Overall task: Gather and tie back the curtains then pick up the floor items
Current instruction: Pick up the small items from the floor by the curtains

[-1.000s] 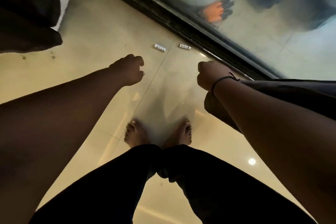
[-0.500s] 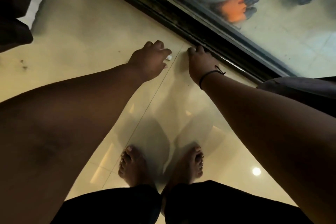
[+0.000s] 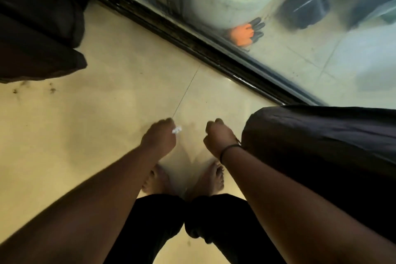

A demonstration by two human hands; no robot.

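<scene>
My left hand (image 3: 158, 139) hovers above the beige floor tiles (image 3: 107, 113) and pinches a small white item (image 3: 177, 129) that sticks out past its fingertips. Close beside it, my right hand (image 3: 218, 137), with a black band at the wrist, is curled into a fist; whatever it holds is hidden inside. No white items lie on the floor near the door track. A dark gathered curtain (image 3: 321, 146) hangs just right of my right forearm. Another dark curtain (image 3: 36, 38) bunches at the upper left.
The black sliding-door track (image 3: 192, 43) runs diagonally ahead, with glass beyond it. Outside stand a pale round pot (image 3: 242, 4) and an orange-and-black glove (image 3: 246, 33). My bare feet (image 3: 156, 180) are below my hands. Dark specks (image 3: 51, 90) mark the floor at left.
Both hands reached down to the two small white items by the track, closed on them and lifted back toward me. The items are gone from the floor.
</scene>
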